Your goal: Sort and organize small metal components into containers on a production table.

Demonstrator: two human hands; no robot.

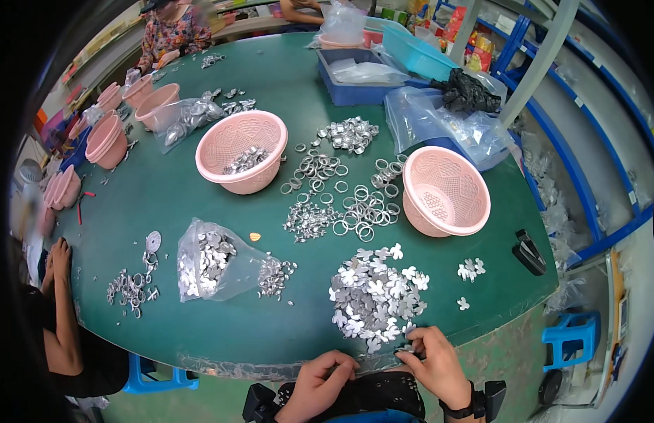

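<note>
A heap of flat, silver, flower-shaped metal pieces [375,296] lies close to the table's front edge. At its near side, my right hand [440,366] pinches a small silver piece [407,347] between thumb and fingers; it looks like one of the flower-shaped pieces. My left hand [316,384] rests by the table edge, left of the heap, its fingers curled inward. Whether anything is in those fingers is hidden. To the right of the heap sit a few more flower-shaped pieces [471,269] and a single one [463,304].
Silver rings [369,211] and small metal parts [309,221] lie beyond the heap, between two pink baskets [448,224] [242,185]. A plastic bag of pieces [232,271] stands left. A black stapler [529,252] is at right. Another person's arm [64,331] rests at the left edge.
</note>
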